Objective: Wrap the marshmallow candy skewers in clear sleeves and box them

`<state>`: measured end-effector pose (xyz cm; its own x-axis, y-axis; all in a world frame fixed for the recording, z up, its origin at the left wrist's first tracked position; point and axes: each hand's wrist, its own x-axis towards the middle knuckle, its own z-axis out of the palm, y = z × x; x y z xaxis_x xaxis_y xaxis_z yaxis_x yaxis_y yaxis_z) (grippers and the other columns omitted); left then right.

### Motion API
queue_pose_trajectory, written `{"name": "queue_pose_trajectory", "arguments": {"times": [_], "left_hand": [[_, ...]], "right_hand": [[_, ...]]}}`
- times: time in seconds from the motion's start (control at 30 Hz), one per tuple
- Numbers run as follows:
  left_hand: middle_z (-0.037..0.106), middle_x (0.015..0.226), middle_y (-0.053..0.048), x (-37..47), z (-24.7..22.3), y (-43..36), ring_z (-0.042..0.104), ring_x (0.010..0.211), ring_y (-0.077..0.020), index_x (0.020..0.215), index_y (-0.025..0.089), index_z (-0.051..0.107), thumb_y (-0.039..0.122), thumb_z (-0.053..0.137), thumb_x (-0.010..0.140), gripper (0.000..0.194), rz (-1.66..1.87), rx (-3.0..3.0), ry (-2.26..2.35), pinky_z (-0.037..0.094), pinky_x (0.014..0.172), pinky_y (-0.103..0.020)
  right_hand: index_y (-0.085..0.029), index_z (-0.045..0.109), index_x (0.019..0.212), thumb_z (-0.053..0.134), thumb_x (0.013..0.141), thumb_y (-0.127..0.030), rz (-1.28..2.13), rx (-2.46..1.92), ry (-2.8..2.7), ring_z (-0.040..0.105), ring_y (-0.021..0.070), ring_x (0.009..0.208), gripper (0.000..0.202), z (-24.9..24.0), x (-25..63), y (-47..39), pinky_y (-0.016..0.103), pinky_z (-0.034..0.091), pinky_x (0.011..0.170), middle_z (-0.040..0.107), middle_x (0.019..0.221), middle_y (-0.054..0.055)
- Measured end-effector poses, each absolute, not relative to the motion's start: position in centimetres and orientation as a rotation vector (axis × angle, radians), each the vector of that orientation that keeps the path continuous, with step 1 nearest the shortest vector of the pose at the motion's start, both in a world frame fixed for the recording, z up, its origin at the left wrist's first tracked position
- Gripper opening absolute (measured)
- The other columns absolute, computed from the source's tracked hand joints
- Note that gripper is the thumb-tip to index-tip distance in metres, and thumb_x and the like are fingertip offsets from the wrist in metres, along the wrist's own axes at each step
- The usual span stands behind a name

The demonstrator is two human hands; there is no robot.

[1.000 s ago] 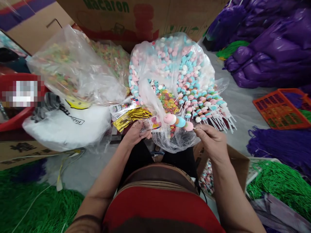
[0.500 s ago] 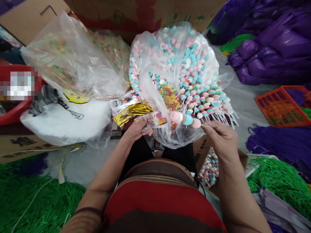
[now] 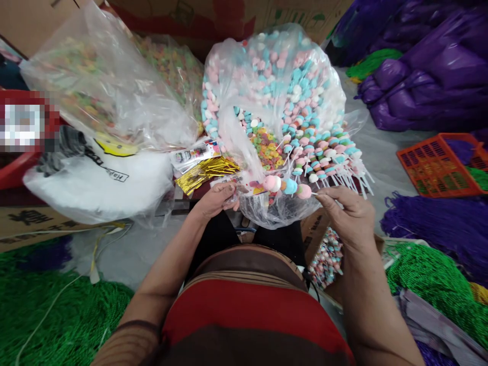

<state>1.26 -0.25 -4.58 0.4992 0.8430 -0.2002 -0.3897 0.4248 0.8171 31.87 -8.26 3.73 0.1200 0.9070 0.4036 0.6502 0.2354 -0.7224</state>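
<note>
The candy skewer (image 3: 287, 187), pink, white and blue pieces in a row, lies nearly level in front of me, above the near edge of the work surface. My right hand (image 3: 345, 208) pinches the end of its white stick between thumb and fingers. My left hand (image 3: 217, 201) grips a printed clear wrapper (image 3: 251, 187); the skewer's far end is right at its printed part, but I cannot tell whether it is inside.

Just beyond, gold strips (image 3: 208, 174) and flat printed packets (image 3: 194, 155) lie on the dark red table (image 3: 199, 191). To the right of these, colourful ring candies (image 3: 267, 147) sit in an opening of clear plastic, beside a heap of finished skewers (image 3: 330, 155) with their sticks towards me. Behind rises a big clear bag of marshmallows (image 3: 274, 61). On my left are a bag of ring sweets (image 3: 76, 86), a white bag (image 3: 141, 188) and a red basin (image 3: 17, 170).

A large carton (image 3: 244, 20) stands behind everything. On the grey floor to my right are purple bundles (image 3: 427, 76), an orange crate (image 3: 423, 165) and purple strands (image 3: 434, 223); green strands (image 3: 57, 315) spread at lower left.
</note>
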Motion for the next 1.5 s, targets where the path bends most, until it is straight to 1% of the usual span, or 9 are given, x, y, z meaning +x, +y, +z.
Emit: {"name": "queue_pose_trajectory", "arguments": {"times": [0.3,0.43,0.53,0.7,0.9,1.07,1.2,1.37,1.5], "left_hand": [[0.036,0.036,0.011,1.7,-3.4,-0.2,0.031,0.033,-0.0037,0.070,0.014,0.067,0.063,0.086,0.069,0.052,0.936,0.778,0.633,0.048,0.049,-0.025],[0.043,0.039,0.008,2.4,-3.6,-0.4,0.033,0.034,-0.0034,0.077,0.012,0.072,0.067,0.082,0.070,0.056,0.916,0.844,0.701,0.036,0.043,-0.020],[0.055,0.044,0.003,3.0,-2.9,-0.7,0.034,0.034,-0.0028,0.083,0.011,0.075,0.072,0.081,0.068,0.062,0.899,0.890,0.751,0.024,0.039,-0.018],[0.060,0.048,0.000,3.1,-1.8,-1.2,0.033,0.036,-0.0026,0.085,0.011,0.077,0.075,0.080,0.064,0.067,0.869,0.959,0.829,0.020,0.038,-0.018],[0.055,0.050,0.003,2.6,-1.0,-1.4,0.038,0.043,-0.0054,0.084,0.014,0.080,0.075,0.076,0.069,0.063,0.899,1.108,0.857,0.029,0.042,-0.018],[0.064,0.063,0.000,2.6,-0.3,-1.3,0.049,0.053,-0.0082,0.076,0.015,0.079,0.076,0.077,0.066,0.062,0.892,1.168,0.886,0.039,0.048,-0.019],[0.058,0.057,0.001,2.3,-0.8,-1.0,0.041,0.044,-0.0053,0.074,0.014,0.078,0.076,0.078,0.065,0.063,0.885,1.072,0.876,0.033,0.044,-0.018],[0.057,0.049,0.002,2.2,-1.9,-1.0,0.039,0.039,-0.0048,0.090,0.012,0.079,0.075,0.079,0.066,0.067,0.821,1.006,0.834,0.020,0.040,-0.018],[0.056,0.046,0.002,2.1,-2.0,-1.0,0.034,0.035,-0.0031,0.084,0.012,0.076,0.072,0.081,0.067,0.063,0.855,0.930,0.806,0.017,0.038,-0.019]], "right_hand": [[-0.025,0.076,0.080,0.078,0.084,-0.053,0.549,-1.480,-1.366,0.064,0.0180,0.065,0.028,3.2,31.4,-8.7,0.034,0.054,0.065,0.071,0.071,0.000],[-0.025,0.071,0.085,0.076,0.086,-0.052,0.726,-1.298,-1.152,0.064,0.0161,0.061,0.028,3.1,28.1,-7.7,0.033,0.056,0.064,0.069,0.068,-0.002],[-0.026,0.067,0.090,0.071,0.090,-0.054,0.802,-1.207,-1.126,0.071,0.0177,0.070,0.029,3.3,25.4,-6.6,0.035,0.060,0.071,0.074,0.076,-0.001],[-0.026,0.066,0.094,0.065,0.094,-0.053,0.821,-1.242,-1.194,0.074,0.0180,0.080,0.027,3.1,23.3,-5.8,0.037,0.062,0.082,0.076,0.086,0.001],[-0.027,0.063,0.094,0.061,0.096,-0.058,0.801,-1.302,-1.209,0.070,0.0173,0.076,0.031,2.9,23.0,-5.6,0.033,0.061,0.074,0.072,0.084,0.000],[-0.025,0.066,0.088,0.060,0.096,-0.059,0.803,-1.361,-1.404,0.063,0.0161,0.078,0.035,2.6,23.2,-5.9,0.032,0.056,0.079,0.065,0.079,-0.001],[-0.025,0.067,0.088,0.062,0.093,-0.062,0.941,-1.283,-1.409,0.060,0.0154,0.075,0.038,2.3,23.0,-6.1,0.031,0.055,0.074,0.063,0.080,-0.001],[-0.027,0.062,0.086,0.065,0.088,-0.067,1.104,-1.262,-1.266,0.055,0.0128,0.057,0.041,2.8,22.5,-6.0,0.026,0.050,0.048,0.060,0.076,-0.002],[-0.027,0.064,0.091,0.066,0.091,-0.062,0.999,-1.241,-1.268,0.064,0.0145,0.060,0.035,3.3,23.3,-6.2,0.029,0.056,0.056,0.070,0.082,-0.001]]}}
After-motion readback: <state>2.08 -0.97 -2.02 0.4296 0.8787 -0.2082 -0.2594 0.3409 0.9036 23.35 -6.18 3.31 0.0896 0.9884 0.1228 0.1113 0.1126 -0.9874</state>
